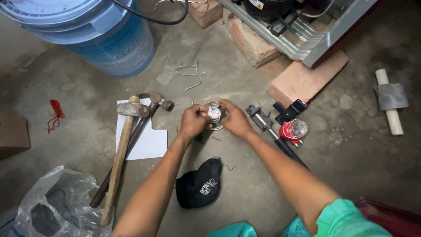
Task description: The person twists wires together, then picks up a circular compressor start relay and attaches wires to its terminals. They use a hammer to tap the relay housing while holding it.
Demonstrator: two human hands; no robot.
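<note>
Down on the concrete floor (263, 184), both hands meet over one small white roll (214, 113): left hand (193, 121) and right hand (234, 118) each pinch it, fingers curled tight. It sits on a brass ring (218, 127); its axis I can't tell. Two hammers (125, 145) lie left on one paper sheet (151, 142), handles running toward the person.

Between the left hand (193, 123) and right hand (236, 119) a white cap with red and blue marks (214, 113), left of them white paper (147, 140), a red string (55, 115), right a red gauge (293, 131), below a black cap (201, 183), above-left a blue barrel (105, 39).
</note>
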